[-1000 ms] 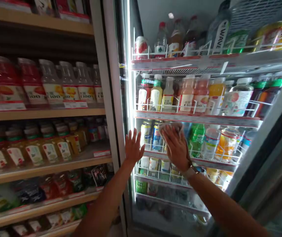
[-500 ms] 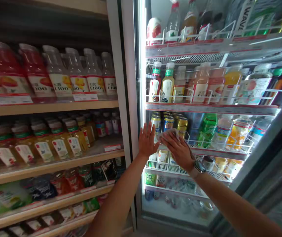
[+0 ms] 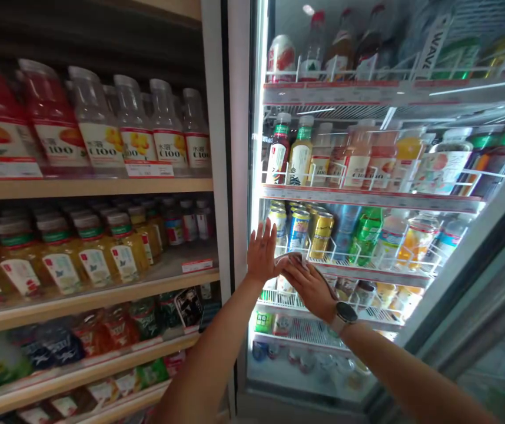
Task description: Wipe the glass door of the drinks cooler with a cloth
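— What's going on at the fridge (image 3: 296, 406)?
— Wiping, I'd judge: the right hand (image 3: 312, 288) holds a cloth (image 3: 295, 257) under its palm, against the fridge's glass front. The left hand (image 3: 262, 253) is spread wide, gripping nothing, by the fridge's left edge. Next calls for even pressure, probably.
— Any writing?
— "WAVE" on a bottle (image 3: 433, 47) high in the fridge, "C100" on juice bottles (image 3: 170, 132) left of it
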Available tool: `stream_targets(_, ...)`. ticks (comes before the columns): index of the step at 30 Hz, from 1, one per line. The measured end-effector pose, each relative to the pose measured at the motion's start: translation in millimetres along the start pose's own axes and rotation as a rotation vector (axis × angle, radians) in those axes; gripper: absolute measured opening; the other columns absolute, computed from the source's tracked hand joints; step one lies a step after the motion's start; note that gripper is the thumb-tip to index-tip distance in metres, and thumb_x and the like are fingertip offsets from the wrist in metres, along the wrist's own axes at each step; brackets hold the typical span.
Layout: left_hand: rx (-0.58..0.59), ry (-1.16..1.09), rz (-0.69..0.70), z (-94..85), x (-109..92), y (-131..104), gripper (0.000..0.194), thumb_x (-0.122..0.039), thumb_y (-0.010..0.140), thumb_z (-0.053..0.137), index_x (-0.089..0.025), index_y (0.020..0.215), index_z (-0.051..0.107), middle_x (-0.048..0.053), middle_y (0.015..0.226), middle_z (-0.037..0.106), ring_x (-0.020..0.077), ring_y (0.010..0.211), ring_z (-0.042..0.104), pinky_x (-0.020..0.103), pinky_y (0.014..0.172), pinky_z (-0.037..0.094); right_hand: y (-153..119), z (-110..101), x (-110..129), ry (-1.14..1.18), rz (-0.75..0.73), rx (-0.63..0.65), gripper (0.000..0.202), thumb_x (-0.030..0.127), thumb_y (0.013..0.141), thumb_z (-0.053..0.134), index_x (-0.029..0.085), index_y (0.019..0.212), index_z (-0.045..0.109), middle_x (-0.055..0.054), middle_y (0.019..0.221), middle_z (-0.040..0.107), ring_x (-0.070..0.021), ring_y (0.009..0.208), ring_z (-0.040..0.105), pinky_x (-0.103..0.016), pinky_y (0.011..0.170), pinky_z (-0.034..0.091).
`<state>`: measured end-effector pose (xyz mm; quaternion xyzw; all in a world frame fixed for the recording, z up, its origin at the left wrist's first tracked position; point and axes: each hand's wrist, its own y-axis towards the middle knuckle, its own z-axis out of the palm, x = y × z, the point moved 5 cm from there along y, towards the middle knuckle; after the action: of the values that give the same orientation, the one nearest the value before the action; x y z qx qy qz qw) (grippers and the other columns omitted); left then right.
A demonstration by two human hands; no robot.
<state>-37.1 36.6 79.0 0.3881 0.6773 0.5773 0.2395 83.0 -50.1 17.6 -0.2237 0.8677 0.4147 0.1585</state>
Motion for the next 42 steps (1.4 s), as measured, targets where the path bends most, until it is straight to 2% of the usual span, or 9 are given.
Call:
stream_targets(5, 0.005, 0.07, -0.005, -2.5, -5.2, 4.1, 0.073, -0.053, 0.1, 0.028, -0.014, 0.158, 0.01, 0.015, 0.161, 0.025, 0.0295, 0.152, 0.014, 0.047, 0.12, 0.021, -29.2, -3.5, 0.8, -0.023, -0.08, 0.069, 0.071, -0.005, 0.086, 0.036, 0.024, 0.151, 0.036, -0.001, 0.148, 0.053, -0.0166, 0.139, 0.044, -0.037, 0.109, 0.041)
stream_targets(13, -0.005, 0.083, -0.034, -0.2, -6.2, 4.9, 0.071, -0.045, 0.099, 0.038, -0.018, 0.158, 0.01, 0.013, 0.161, 0.024, 0.0294, 0.151, 0.016, 0.047, 0.121, 0.023, 53.0, -75.4, -79.6, -0.089, 0.242, -0.215, 0.069, 0.011, 0.096, 0.041, 0.029, 0.158, 0.016, -0.006, 0.159, 0.037, -0.0257, 0.147, 0.032, -0.053, 0.12, 0.025)
stream_targets(17, 0.007, 0.099, -0.058, 3.1, -8.7, -3.6, 0.07, -0.043, 0.1, 0.038, -0.017, 0.158, 0.009, 0.013, 0.162, 0.022, 0.0289, 0.152, 0.013, 0.048, 0.121, 0.022, 49.5, -55.9, -65.0, -0.072, 0.225, -0.229, 0.067, 0.013, 0.096, 0.044, 0.029, 0.157, 0.021, -0.006, 0.156, 0.041, -0.0267, 0.145, 0.035, -0.052, 0.12, 0.023)
stream_targets(22, 0.054, 0.103, -0.085, 9.7, -13.1, -21.6, 0.07, -0.043, 0.1, 0.036, -0.017, 0.158, 0.007, 0.014, 0.162, 0.023, 0.03, 0.152, 0.013, 0.051, 0.121, 0.021, -3.8, -6.6, -24.7, -0.042, 0.136, -0.158, 0.056, 0.011, 0.095, 0.043, 0.026, 0.149, 0.042, -0.008, 0.145, 0.056, -0.0232, 0.137, 0.046, -0.045, 0.116, 0.029)
stream_targets(25, 0.081, 0.102, -0.11, 14.5, -16.4, -39.0, 0.07, -0.044, 0.1, 0.036, -0.017, 0.158, 0.008, 0.015, 0.162, 0.023, 0.0314, 0.151, 0.016, 0.052, 0.12, 0.022, -34.9, 11.1, -9.1, -0.002, 0.118, -0.076, 0.058, 0.007, 0.093, 0.04, 0.025, 0.148, 0.045, -0.009, 0.141, 0.059, -0.0219, 0.134, 0.05, -0.043, 0.112, 0.035)
stream_targets(29, 0.097, 0.119, -0.1, 22.0, -21.9, -68.8, 0.07, -0.043, 0.099, 0.038, -0.016, 0.158, 0.011, 0.017, 0.159, 0.028, 0.0331, 0.15, 0.021, 0.053, 0.119, 0.025, -41.9, 7.7, -8.4, 0.011, 0.044, -0.002, 0.062, 0.003, 0.092, 0.038, 0.027, 0.149, 0.041, -0.006, 0.142, 0.059, -0.0182, 0.133, 0.051, -0.04, 0.111, 0.036)
stream_targets(36, 0.042, 0.187, -0.096, 26.4, -21.2, -82.2, 0.067, -0.042, 0.099, 0.037, -0.016, 0.157, 0.016, 0.016, 0.157, 0.034, 0.0314, 0.149, 0.024, 0.051, 0.12, 0.024, 35.7, -49.3, -56.4, -0.018, 0.271, -0.214, 0.067, 0.012, 0.095, 0.042, 0.028, 0.157, 0.021, -0.006, 0.156, 0.042, -0.0235, 0.146, 0.035, -0.048, 0.121, 0.022)
stream_targets(39, 0.018, 0.195, -0.085, 25.2, -21.9, -80.7, 0.065, -0.039, 0.1, 0.036, -0.016, 0.157, 0.017, 0.016, 0.156, 0.035, 0.0298, 0.15, 0.022, 0.05, 0.12, 0.023, 35.5, -40.5, -50.9, -0.01, 0.274, -0.221, 0.066, 0.013, 0.096, 0.041, 0.029, 0.157, 0.022, -0.006, 0.155, 0.044, -0.0241, 0.144, 0.038, -0.048, 0.121, 0.019)
stream_targets(42, 0.02, 0.197, -0.09, 25.7, -21.7, -82.0, 0.064, -0.037, 0.1, 0.037, -0.016, 0.157, 0.017, 0.015, 0.156, 0.035, 0.0291, 0.15, 0.021, 0.049, 0.121, 0.023, -4.5, -6.6, -22.1, 0.01, 0.232, -0.161, 0.066, 0.011, 0.094, 0.042, 0.029, 0.155, 0.029, -0.006, 0.149, 0.052, -0.0237, 0.138, 0.046, -0.046, 0.12, 0.022)
